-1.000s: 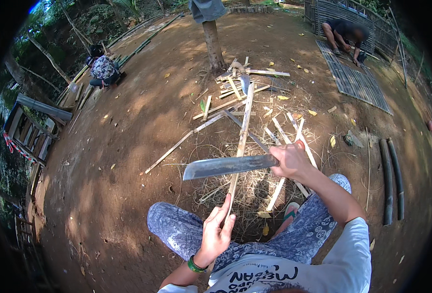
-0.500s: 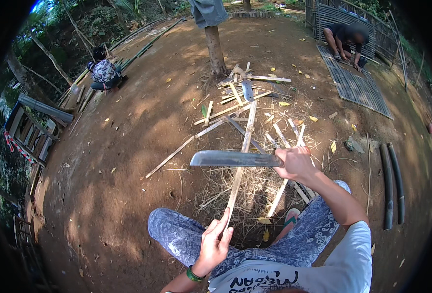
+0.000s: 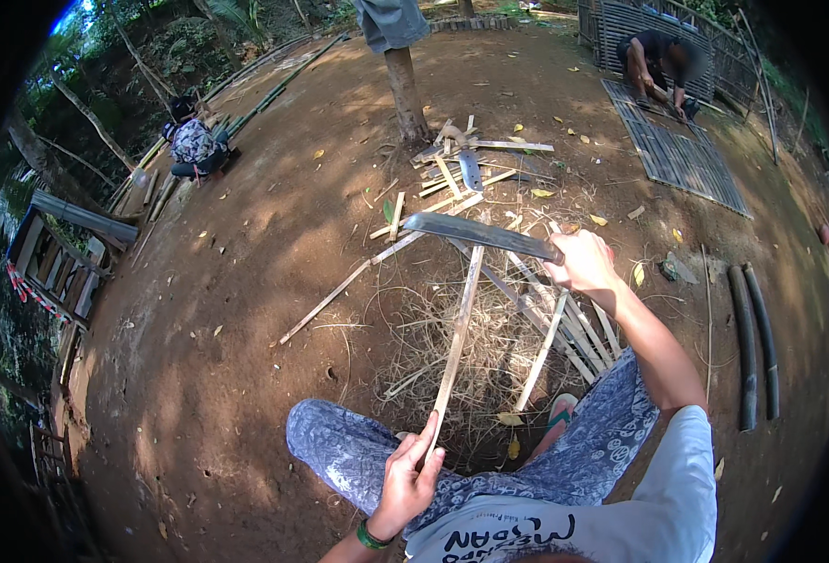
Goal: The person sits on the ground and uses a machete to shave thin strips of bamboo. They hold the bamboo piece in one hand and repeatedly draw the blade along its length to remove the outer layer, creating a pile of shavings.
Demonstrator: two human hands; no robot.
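Observation:
My left hand (image 3: 413,480) is closed on the near end of a pale bamboo strip (image 3: 459,342), which slants up and away from me between my knees. My right hand (image 3: 583,264) grips the handle of a machete (image 3: 483,233). Its long grey blade points left, across and above the strip's far end; I cannot tell whether the two touch. Under the strip lies a heap of thin shavings (image 3: 424,342). Several more bamboo strips (image 3: 546,352) lie beside it, close to my right knee.
Beyond the shavings, a second broad blade (image 3: 471,171) rests on piled bamboo pieces by a tree trunk (image 3: 405,98). Two dark poles (image 3: 743,347) lie at the right. One person (image 3: 194,145) squats far left; another (image 3: 658,70) bends over a slatted bamboo panel (image 3: 682,155).
My right hand has moved up and slightly right with the machete, whose blade now tilts upward to the left. My left hand keeps its hold on the strip, nearly unmoved.

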